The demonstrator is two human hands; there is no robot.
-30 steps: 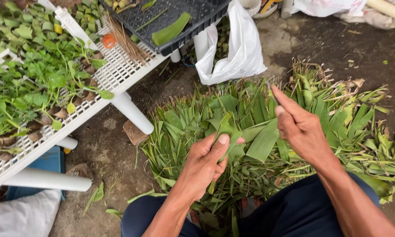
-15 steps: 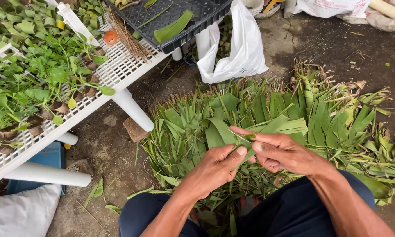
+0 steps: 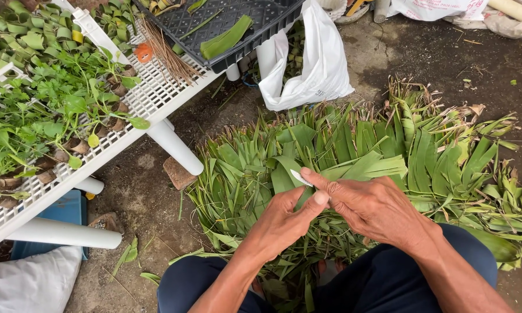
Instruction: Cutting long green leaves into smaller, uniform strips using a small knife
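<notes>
My left hand [image 3: 284,223] and right hand [image 3: 377,208] meet just above my knees, fingertips touching around a folded leaf strip [image 3: 336,171] between them. Directly before them a heap of cut leaves [image 3: 423,150] spreads across the ground [image 3: 423,52], running well out to my right. Behind the heap a plastic bag [image 3: 310,64] stands against a table leg. To my left, a slatted table [image 3: 156,93] carries seedlings in leaf cups [image 3: 52,110], with a bundle of thin sticks [image 3: 168,55] further back. A crate [image 3: 232,23] rests on the table's far end, a leaf piece [image 3: 226,37] lying in it.
</notes>
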